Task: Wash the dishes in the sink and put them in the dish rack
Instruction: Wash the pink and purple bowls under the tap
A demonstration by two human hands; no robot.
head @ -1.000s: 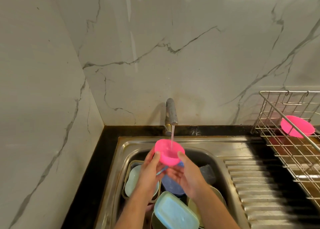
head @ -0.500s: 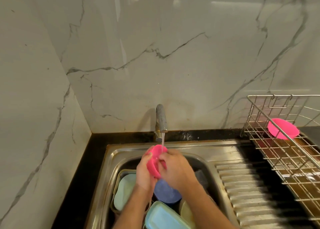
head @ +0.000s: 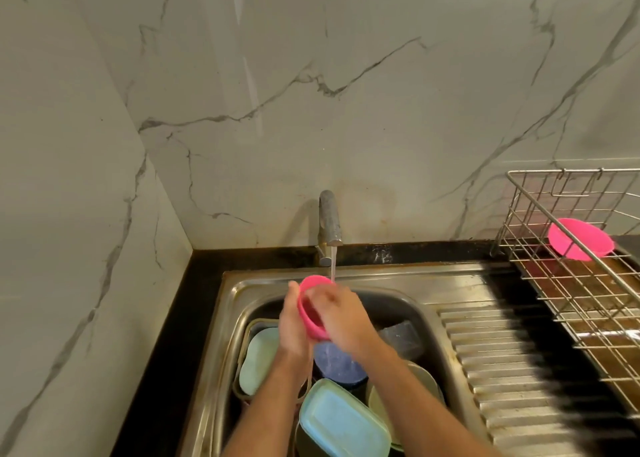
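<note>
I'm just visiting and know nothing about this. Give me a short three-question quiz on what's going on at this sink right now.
1. True or false: water is running from the tap.
2. What does the left hand hold under the stream?
   A. a blue lid
   B. a pink bowl
   C. a glass
3. Fill in: another pink bowl already lies in the wire ____.

Key:
1. True; a thin stream falls beside the pink bowl.
2. B; the right hand is against its inside.
3. dish rack, to the right of the sink.
</note>
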